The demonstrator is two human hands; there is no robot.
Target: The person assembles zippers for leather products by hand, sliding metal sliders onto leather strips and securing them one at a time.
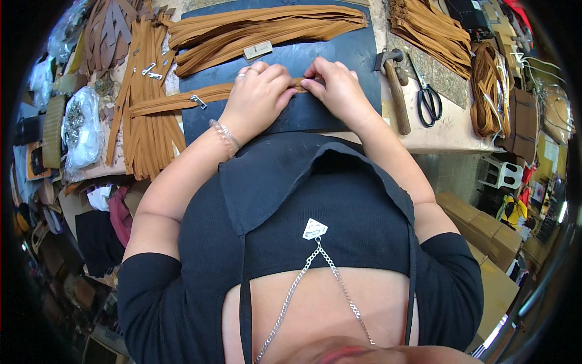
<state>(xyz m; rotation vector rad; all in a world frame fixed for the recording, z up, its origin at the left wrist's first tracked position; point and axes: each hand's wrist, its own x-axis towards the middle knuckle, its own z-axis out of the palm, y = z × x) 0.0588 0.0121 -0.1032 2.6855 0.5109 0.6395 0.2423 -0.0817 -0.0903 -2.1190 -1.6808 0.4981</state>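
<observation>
A tan zipper lies across the dark mat, its silver slider and pull near the mat's left side. My left hand pinches the zipper tape near its right end, thumb and fingers pressed together. Close beside it, my right hand is closed on the tape's very end between thumb and forefinger. Just beyond my left hand, a small beige block rests against a bundle of tan zippers. The stretch of tape under my left fingers is hidden.
Finished-looking zippers with silver pulls hang over the table's left front edge. To the right lie a hammer, black-handled scissors and more zipper bundles. A plastic bag of metal parts sits at far left.
</observation>
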